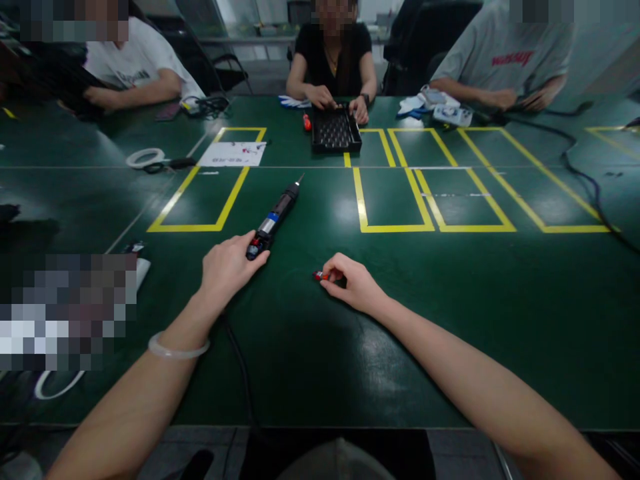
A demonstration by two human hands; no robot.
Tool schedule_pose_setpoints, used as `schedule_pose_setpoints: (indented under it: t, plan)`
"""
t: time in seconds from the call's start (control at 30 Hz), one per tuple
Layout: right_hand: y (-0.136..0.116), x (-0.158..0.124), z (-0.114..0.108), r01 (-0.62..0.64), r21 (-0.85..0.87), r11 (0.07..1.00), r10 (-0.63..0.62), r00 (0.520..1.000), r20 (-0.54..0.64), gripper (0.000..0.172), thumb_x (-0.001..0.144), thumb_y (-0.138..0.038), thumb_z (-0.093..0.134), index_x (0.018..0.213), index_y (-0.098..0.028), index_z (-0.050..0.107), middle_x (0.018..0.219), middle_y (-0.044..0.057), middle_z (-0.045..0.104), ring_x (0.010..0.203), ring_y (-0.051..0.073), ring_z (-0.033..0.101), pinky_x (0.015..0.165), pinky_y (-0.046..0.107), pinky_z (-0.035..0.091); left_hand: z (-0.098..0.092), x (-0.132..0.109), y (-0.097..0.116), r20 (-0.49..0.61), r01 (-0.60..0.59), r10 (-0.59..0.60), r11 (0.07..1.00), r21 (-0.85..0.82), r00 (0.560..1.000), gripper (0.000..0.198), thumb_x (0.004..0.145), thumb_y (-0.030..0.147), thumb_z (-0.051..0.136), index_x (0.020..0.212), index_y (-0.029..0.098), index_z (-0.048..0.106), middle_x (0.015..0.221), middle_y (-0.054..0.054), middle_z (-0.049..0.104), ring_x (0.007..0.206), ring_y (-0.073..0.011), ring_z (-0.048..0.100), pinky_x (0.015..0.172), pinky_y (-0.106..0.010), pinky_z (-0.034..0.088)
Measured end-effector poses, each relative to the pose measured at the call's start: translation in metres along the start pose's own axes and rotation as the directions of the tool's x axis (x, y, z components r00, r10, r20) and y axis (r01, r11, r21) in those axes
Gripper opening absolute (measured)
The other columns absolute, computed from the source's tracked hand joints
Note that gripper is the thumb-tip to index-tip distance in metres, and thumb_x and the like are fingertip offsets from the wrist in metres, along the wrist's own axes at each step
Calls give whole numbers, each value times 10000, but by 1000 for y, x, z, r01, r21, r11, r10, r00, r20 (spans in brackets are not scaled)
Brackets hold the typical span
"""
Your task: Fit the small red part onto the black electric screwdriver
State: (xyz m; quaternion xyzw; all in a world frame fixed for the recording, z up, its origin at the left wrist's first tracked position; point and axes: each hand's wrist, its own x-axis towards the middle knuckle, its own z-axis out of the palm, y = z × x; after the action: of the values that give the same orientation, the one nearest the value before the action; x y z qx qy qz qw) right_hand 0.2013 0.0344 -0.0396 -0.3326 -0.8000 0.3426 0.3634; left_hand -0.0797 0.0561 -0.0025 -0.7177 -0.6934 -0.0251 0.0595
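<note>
My left hand (230,267) is wrapped round the rear end of a black electric screwdriver (273,219), whose thin tip points away and to the right. The tool lies low over the green table, and a dark cable runs from under my wrist toward the near edge. To the right of it, my right hand (353,283) pinches a small red and dark piece (320,275) between thumb and fingers, close to the tabletop. What exactly the small piece is cannot be made out.
Yellow tape outlines (397,229) mark the green table (450,320). Across it, a person's hands touch a black tray (336,130) beside a red object (307,122). Further left are a white sheet (235,154) and a tape roll (145,158). A black cable (575,167) crosses the right side.
</note>
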Motion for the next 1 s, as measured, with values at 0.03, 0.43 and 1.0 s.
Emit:
schedule_pose_setpoints:
  t: [0.03, 0.43, 1.0]
  plan:
    - [-1, 0, 0, 3, -15, 1000, -3, 1000, 5, 86, 866, -158, 612, 900, -202, 546, 900, 14, 564, 754, 130, 564, 688, 260, 458, -2, -4, 9, -5, -45, 45, 999, -1, 999, 569, 915, 561, 478, 1345, 201, 572, 1127, -115, 699, 951, -314, 662, 708, -367, 473]
    - [-8, -2, 2, 140, -269, 953, -139, 990, 24, 54, 919, -205, 563, 973, -207, 565, 956, 62, 611, 861, 190, 583, 757, 297, 472, -6, -42, 70, -51, -338, 334, 930, -143, 941, 480, 931, 450, 537, 1305, 149, 549, 1190, -132, 677, 1023, -281, 642, 832, -388, 484]
    - [-3, 1, 3, 257, -424, 869, -229, 967, 116, 171, 991, -273, 523, 1009, -190, 671, 989, 89, 669, 902, 210, 587, 743, 331, 430, -4, -50, 78, -54, -406, 403, 897, -177, 914, 578, 933, 454, 553, 1424, 167, 451, 1345, -149, 588, 1137, -289, 593, 922, -402, 489]
